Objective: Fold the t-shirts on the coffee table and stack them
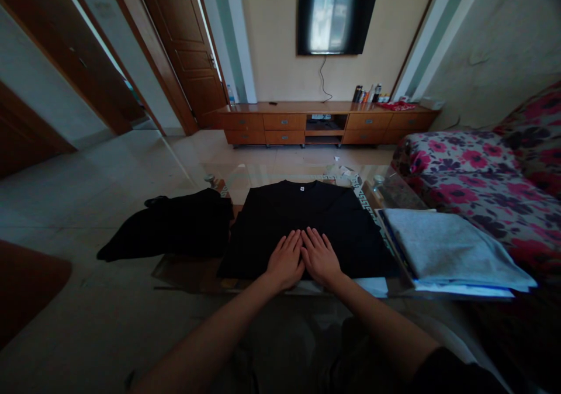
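A black T-shirt [307, 218] lies spread flat on a glass coffee table [263, 175], collar pointing away from me. My left hand [286, 261] and my right hand [321, 257] rest side by side on the shirt's near middle, palms down, fingers stretched out flat and nearly touching each other. Neither hand holds anything.
A heap of black clothing [175, 227] lies on the table's left end. Folded grey cloth [447, 248] sits on a stack at the right. A floral sofa [482, 172] stands on the right. A wooden TV cabinet [324, 122] and a wall television [335, 21] are ahead.
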A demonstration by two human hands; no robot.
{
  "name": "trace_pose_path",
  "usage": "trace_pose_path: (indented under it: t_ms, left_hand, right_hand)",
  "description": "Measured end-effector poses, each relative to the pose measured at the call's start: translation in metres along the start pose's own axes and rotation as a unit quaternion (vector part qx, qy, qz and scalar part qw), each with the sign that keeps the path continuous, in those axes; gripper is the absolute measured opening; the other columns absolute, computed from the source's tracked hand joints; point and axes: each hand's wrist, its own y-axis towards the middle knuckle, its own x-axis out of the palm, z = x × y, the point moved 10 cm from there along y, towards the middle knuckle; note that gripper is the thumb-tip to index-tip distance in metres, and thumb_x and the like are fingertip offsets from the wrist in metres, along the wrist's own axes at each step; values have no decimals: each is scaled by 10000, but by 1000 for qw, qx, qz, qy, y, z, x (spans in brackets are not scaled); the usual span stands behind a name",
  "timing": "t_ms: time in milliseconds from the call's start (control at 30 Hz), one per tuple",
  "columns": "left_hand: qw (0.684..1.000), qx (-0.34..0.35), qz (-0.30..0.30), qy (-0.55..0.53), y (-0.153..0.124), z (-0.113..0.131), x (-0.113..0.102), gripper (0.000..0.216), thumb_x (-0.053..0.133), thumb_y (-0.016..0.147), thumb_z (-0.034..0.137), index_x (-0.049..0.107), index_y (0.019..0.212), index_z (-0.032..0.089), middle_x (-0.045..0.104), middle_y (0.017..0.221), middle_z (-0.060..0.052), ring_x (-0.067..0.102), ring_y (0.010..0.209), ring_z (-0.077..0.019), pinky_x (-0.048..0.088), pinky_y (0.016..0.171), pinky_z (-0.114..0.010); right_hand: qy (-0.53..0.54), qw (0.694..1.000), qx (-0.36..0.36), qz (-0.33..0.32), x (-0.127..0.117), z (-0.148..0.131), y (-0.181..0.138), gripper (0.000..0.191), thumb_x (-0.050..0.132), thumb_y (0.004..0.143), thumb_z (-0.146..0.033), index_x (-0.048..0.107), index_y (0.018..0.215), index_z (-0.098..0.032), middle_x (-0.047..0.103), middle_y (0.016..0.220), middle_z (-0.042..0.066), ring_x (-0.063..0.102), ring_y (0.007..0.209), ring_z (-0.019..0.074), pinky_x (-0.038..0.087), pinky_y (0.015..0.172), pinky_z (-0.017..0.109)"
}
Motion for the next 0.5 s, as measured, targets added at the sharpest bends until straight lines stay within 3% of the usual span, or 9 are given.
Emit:
trace_pose_path:
  t_ms: [167, 267, 500]
  left_hand:
    - [1000, 3, 3, 8, -12, -17, -8, 779, 410, 969, 634, 245, 1630, 257, 221, 1693, -80, 138, 1572, -299, 179, 1259, -521]
    - [1000, -19, 7, 18, -23, -41, -16, 802, 423, 952, 673, 256, 1626, 272, 205, 1698, -74, 127, 1575, -293, 175, 1258, -512]
    - [992, -114, 26, 51, -55, -128, -38, 783, 376, 977, 646, 258, 1622, 217, 213, 1694, -103, 160, 1569, -283, 172, 1257, -474]
  right_hand:
    - [-8, 1000, -12, -12, -11, 14, -15, 620, 306, 1040, -558, 322, 1610, -315, 207, 1692, 29, 182, 1562, 271, 161, 1247, 513]
    - [-21, 1000, -4, -13, -19, 35, -26, 592, 335, 1037, -556, 319, 1601, -377, 167, 1703, -4, 166, 1565, 275, 165, 1245, 523]
    - [-70, 990, 120, 15, -30, 140, -51, 604, 311, 1034, -564, 302, 1608, -373, 188, 1702, -3, 145, 1568, 285, 181, 1242, 535]
